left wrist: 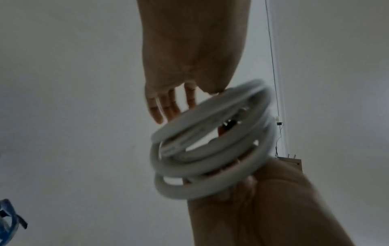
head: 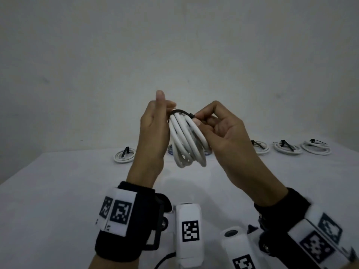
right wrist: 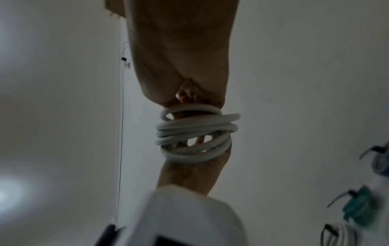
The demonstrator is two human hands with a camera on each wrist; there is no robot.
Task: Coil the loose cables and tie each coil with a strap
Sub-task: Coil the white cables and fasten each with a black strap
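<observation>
2 hands raised above table (head: 58, 191), left hand (head: 153, 129) fingers straight against white cable coil (head: 186, 140), right hand (head: 219, 129) grip pinching black strap (head: 181, 112)

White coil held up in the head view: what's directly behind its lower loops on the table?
Behind the white coil, a blue edge of something on the table peeks out on both sides. The coil and both hands cover the rest, so what it is cannot be told.
</observation>
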